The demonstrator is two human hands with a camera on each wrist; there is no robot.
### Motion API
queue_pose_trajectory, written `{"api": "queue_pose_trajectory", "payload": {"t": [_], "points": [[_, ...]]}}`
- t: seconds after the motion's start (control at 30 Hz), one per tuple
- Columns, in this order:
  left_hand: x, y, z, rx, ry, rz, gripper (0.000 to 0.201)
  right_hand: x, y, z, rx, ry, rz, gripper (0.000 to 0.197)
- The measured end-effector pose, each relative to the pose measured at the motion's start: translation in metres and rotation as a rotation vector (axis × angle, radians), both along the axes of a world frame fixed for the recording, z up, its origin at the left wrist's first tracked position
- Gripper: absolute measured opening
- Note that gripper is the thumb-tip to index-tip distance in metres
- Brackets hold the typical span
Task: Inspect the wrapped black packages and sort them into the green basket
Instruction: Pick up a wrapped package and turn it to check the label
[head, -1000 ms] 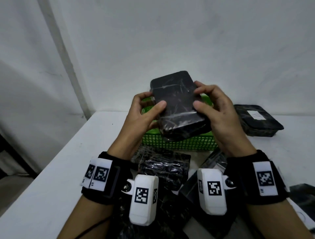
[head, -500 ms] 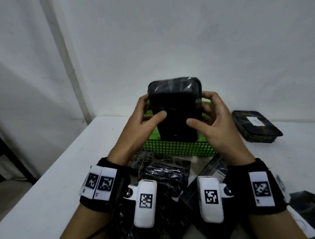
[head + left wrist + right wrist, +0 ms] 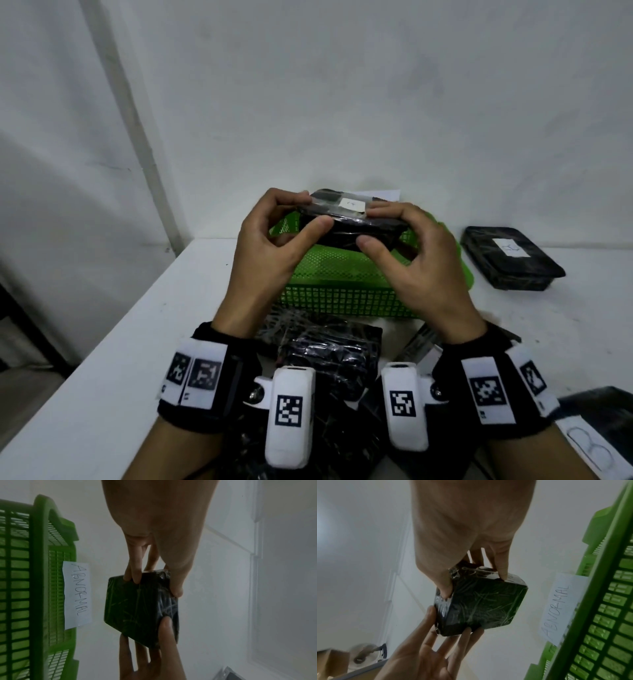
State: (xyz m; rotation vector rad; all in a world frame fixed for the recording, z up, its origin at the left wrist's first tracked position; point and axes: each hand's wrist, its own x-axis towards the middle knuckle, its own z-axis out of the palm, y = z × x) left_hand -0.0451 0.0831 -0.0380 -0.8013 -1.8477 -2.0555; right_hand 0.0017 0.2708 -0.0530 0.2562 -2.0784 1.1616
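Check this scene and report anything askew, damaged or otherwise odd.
Nothing looks damaged. The held package, gripped by the left hand and right hand, sits tilted above the green basket. The packages near the wrists lie in a loose, overlapping heap. The ABNORMAL label hangs slightly crooked.

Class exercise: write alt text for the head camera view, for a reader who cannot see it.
Both hands, left hand and right hand, hold a wrapped black package flat above a green basket on a white table. More black packages lie near the wrists; another package sits right of the basket.
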Motion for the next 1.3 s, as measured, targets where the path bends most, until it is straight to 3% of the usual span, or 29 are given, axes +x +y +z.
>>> {"api": "queue_pose_trajectory", "payload": {"t": [0.17,0.2,0.27,0.33,0.43,0.5,0.67,0.8,0.87,0.97,1.03,1.17,1.3], "points": [[-0.009,-0.008,0.001,0.12,-0.286,-0.124,0.014,0.004,0.012,0.0,0.028,0.008,0.229,0.051],[-0.01,-0.008,0.001,0.121,-0.336,-0.155,0.018,0.005,0.011,0.0,0.004,0.01,0.279,0.049],[-0.011,-0.008,-0.001,0.111,-0.415,-0.224,0.045,0.007,0.007,0.0,-0.083,0.004,0.299,0.042],[-0.012,-0.007,-0.003,0.094,-0.406,-0.236,0.064,0.005,0.003,0.001,-0.22,-0.021,0.258,0.037],[-0.01,-0.006,-0.005,0.006,-0.288,-0.215,0.069,0.0,0.004,0.003,-0.364,-0.159,0.158,0.057],[-0.006,-0.004,-0.005,-0.038,-0.23,-0.248,0.073,-0.001,0.006,0.004,-0.436,-0.199,0.113,0.059],[-0.001,-0.005,0.0,0.076,-0.268,-0.46,0.06,0.002,0.009,0.007,-0.597,-0.152,0.258,0.056],[-0.001,-0.003,-0.002,-0.025,-0.247,-0.447,0.055,-0.001,0.004,0.002,-0.492,-0.259,0.225,0.04],[-0.002,0.001,-0.005,-0.054,-0.225,-0.347,0.056,-0.002,0.002,0.0,-0.411,-0.298,0.168,0.058],[-0.004,0.003,-0.01,-0.12,-0.165,-0.208,0.056,-0.002,0.004,-0.001,-0.29,-0.325,0.199,0.115],[-0.003,0.006,-0.013,-0.189,-0.138,-0.19,0.058,0.0,0.003,-0.003,-0.236,-0.339,0.255,0.124],[0.001,0.009,-0.008,-0.193,-0.151,-0.288,0.04,-0.001,0.0,-0.008,-0.354,-0.233,0.272,0.106],[-0.003,0.009,-0.013,-0.285,-0.183,-0.273,0.052,-0.002,0.0,-0.005,-0.55,-0.162,0.385,0.074]]}}
